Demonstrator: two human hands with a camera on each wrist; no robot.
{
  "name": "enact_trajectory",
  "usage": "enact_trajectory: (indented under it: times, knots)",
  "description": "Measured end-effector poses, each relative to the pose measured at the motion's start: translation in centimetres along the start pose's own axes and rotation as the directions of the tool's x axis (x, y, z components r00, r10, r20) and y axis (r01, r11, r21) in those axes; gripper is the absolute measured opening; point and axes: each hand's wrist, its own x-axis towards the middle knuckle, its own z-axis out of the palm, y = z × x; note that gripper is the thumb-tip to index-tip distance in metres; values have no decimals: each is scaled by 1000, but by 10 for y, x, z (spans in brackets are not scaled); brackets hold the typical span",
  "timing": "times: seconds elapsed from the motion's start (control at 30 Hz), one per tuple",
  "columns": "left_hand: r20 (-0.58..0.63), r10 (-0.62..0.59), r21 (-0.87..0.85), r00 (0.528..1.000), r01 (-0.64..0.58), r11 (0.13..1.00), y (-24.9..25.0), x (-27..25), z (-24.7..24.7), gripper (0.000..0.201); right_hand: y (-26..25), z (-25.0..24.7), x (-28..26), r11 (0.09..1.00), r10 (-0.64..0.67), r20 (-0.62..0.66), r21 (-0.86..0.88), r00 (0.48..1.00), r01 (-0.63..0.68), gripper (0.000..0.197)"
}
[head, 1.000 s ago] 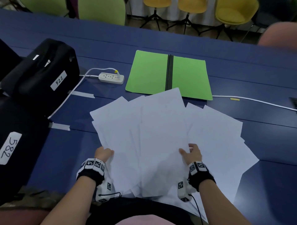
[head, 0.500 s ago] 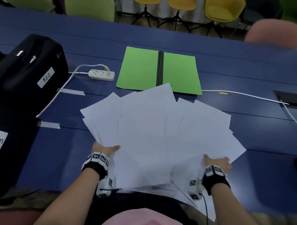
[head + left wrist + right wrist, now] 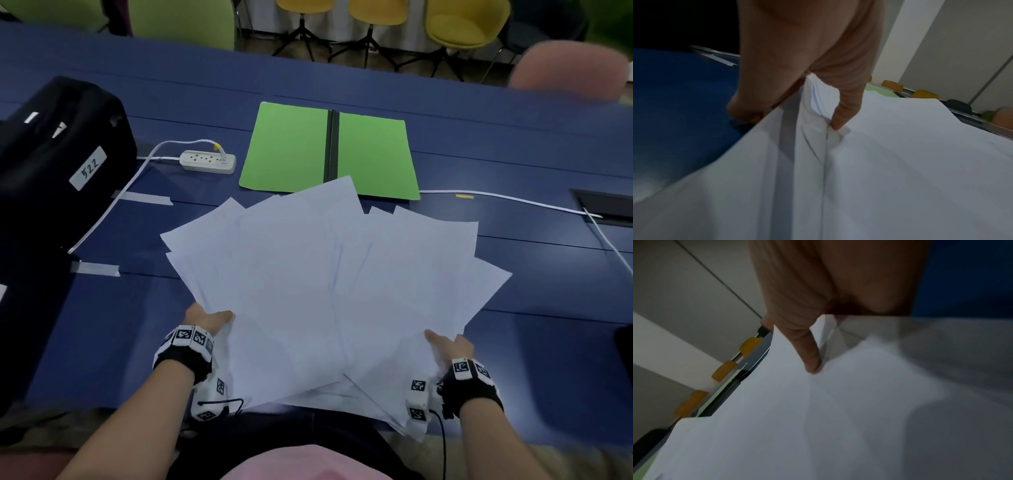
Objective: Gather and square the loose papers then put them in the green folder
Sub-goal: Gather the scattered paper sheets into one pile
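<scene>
Several loose white papers (image 3: 322, 284) lie fanned out on the blue table (image 3: 548, 281), their far tips overlapping the near edge of the open green folder (image 3: 291, 147). My left hand (image 3: 205, 317) grips the fan's left edge, thumb on top (image 3: 840, 120) and fingers underneath the papers (image 3: 900, 162). My right hand (image 3: 448, 346) grips the right edge, its thumb (image 3: 812, 363) pressed on the top sheet of the papers (image 3: 818, 426), fingers hidden below. The near corners hang over the table's front edge.
A white power strip (image 3: 208, 161) with its cable lies left of the folder. Black bags (image 3: 58, 150) stand at the left. Another white cable (image 3: 507, 202) runs right to a table socket (image 3: 603, 207). Chairs (image 3: 466, 24) line the far side.
My right hand has slid from the middle of the fan out to its right edge and taken hold. The left hand has closed on the left edge. The fan has narrowed slightly.
</scene>
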Motion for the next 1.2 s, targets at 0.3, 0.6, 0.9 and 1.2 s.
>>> enact_trajectory:
  times: [0.3, 0.6, 0.9, 1.2]
  knots:
    - [-29, 11, -73, 1000, -13, 997, -3, -1, 8, 50, 0, -8, -1, 1000, 9, 2, 1, 1000, -9, 65]
    - [-86, -111, 10, 990, 112, 994, 6, -9, 22, 94, -13, 5, -17, 975, -209, -66, -96, 976, 202, 58]
    - [-176, -85, -22, 981, 82, 996, 1, 0, 34, 23, -53, -47, -24, 920, -179, -458, 235, 871, 313, 45]
    - [-307, 74, 106, 949, -44, 993, 1, -4, 12, 8, -72, -48, -24, 829, -64, -466, 468, 882, 307, 41]
